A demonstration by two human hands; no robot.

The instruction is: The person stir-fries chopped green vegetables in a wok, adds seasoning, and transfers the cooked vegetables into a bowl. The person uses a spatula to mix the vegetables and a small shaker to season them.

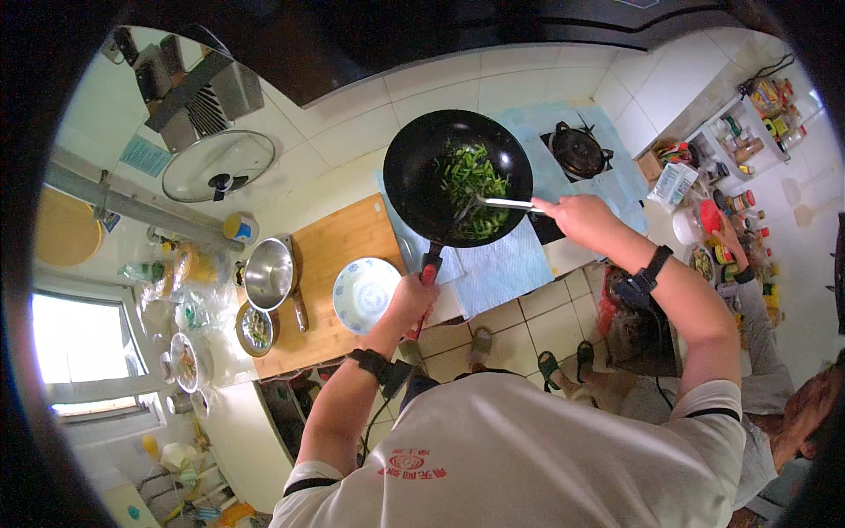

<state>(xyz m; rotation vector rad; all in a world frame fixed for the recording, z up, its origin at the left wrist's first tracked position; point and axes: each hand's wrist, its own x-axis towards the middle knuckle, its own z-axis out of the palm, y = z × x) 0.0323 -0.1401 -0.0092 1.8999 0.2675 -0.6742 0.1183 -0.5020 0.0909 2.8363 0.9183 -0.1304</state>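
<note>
A black wok (416,171) holds chopped green vegetables (475,175) gathered toward its right side. My left hand (414,298) is closed around the wok's black and red handle (432,261), at the near edge of the counter. In my right hand (581,216) is a metal spatula (505,203), whose head reaches down among the greens. Just left of my left hand, a white bowl with a blue pattern (365,297) stands on the wooden cutting board (330,244); no food shows inside it.
A steel saucepan (269,274) and a small dish of food (254,331) are at the board's left. A glass lid (218,165) hangs on the wall. The second burner (575,150) is at right. Another person's hand (729,237) touches a red-lidded jar (711,216).
</note>
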